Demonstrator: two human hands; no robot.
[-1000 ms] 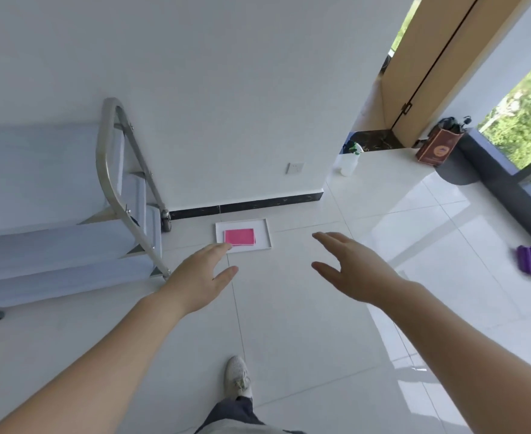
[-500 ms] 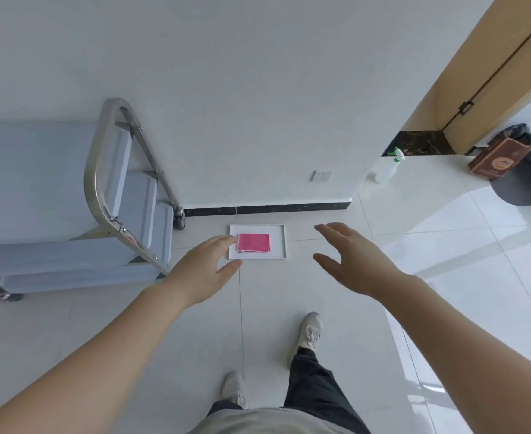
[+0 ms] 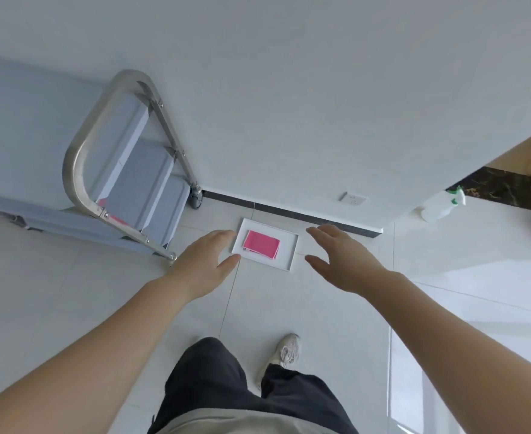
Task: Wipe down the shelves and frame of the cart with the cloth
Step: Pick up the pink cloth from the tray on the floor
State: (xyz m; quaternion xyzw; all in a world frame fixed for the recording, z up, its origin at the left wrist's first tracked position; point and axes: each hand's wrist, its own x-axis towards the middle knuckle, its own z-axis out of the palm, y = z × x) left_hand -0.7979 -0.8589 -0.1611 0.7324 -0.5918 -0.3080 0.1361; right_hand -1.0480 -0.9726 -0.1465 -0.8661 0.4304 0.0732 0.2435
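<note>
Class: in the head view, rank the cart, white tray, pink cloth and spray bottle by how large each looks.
1. cart
2. white tray
3. pink cloth and spray bottle: look alike, and the bottle stands farther off, so unranked.

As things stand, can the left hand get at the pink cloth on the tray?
Probably yes. The left hand is open beside the white tray, nothing lies over the pink cloth, and the cart stands off to the side.
</note>
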